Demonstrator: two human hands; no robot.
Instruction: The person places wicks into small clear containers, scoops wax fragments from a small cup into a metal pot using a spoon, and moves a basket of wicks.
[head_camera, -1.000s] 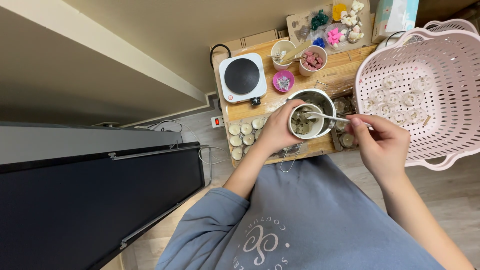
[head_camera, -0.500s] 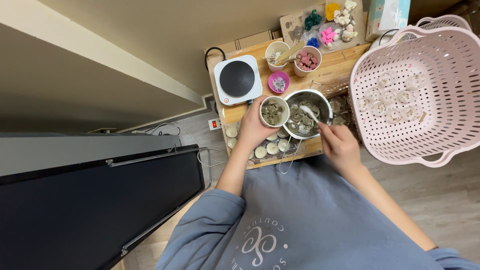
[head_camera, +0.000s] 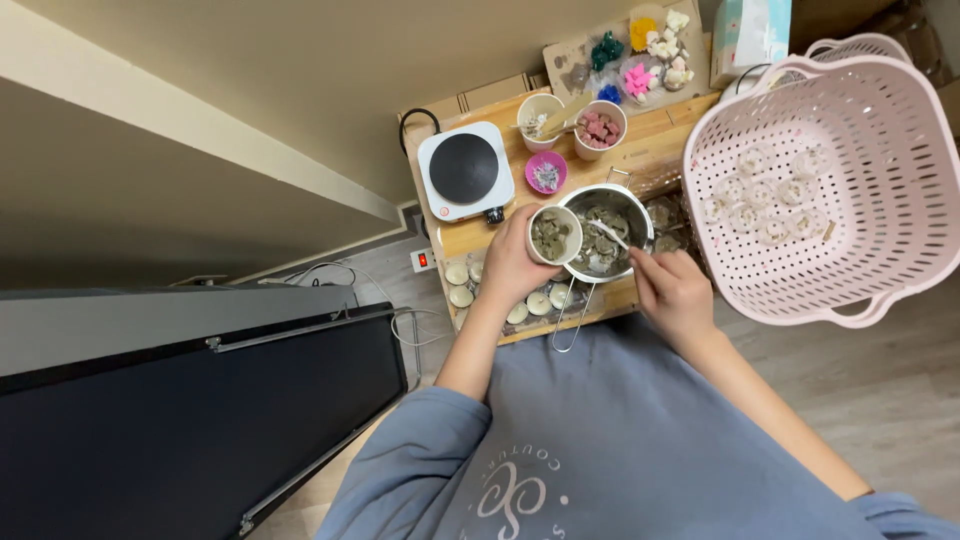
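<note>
A small white cup of grey-green pieces is being gripped by the left hand at frame centre, beside the metal pot. A spoon is being pinched by the right hand inside the pot. Pieces are likely to be spilled onto the tabletop if the cup is being tilted short of the rim.

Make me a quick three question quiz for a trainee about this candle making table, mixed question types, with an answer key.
1. True or false: the left hand holds a small white cup of greyish pieces beside the metal pot.
2. Multiple choice: what does the right hand hold over the pot? A) a spoon B) scissors C) a brush
3. Fill in: the pink basket stands to the ____ of the wooden table.

Key: 1 true; 2 A; 3 right
</note>
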